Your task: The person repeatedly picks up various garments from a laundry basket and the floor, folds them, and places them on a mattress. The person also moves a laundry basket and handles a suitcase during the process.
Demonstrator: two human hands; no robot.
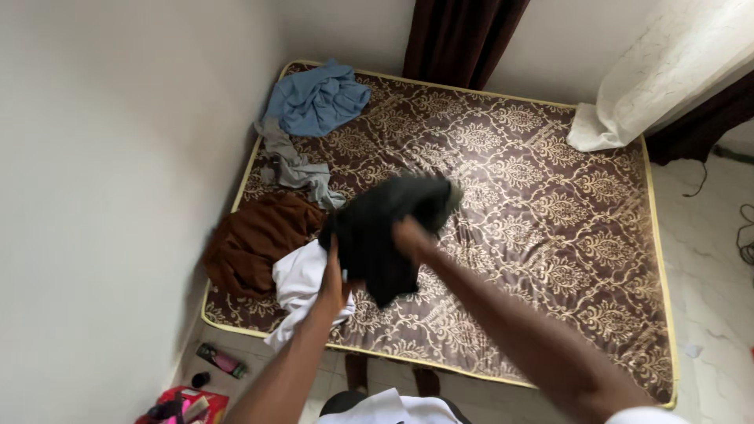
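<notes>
Black garment [389,232] held up over the mattress [550,235], gripped from both sides. Left hand [333,279] clamped on the lower left edge of the cloth, fingers closed around a fold. Right hand [411,237] pressed into the middle of the cloth, fingers curled into it; exact pinch blurred, hard to tell more. Cloth bunched and hanging between the two grips, upper part flared toward the far side, a corner dangling just below the right hand.

Directly under the left grip, touching the garment's left edge from this view: white cloth [302,290], draped over the near mattress edge. Just left of that, brown cloth [255,239] in a heap. Beyond the grip, toward the wall: grey cloth [294,165], then blue cloth [318,98] at the far corner. Well apart to the right, white curtain [660,71] resting on the mattress corner. Down left of the grip, on the floor: bottle [221,360] lying on its side.
</notes>
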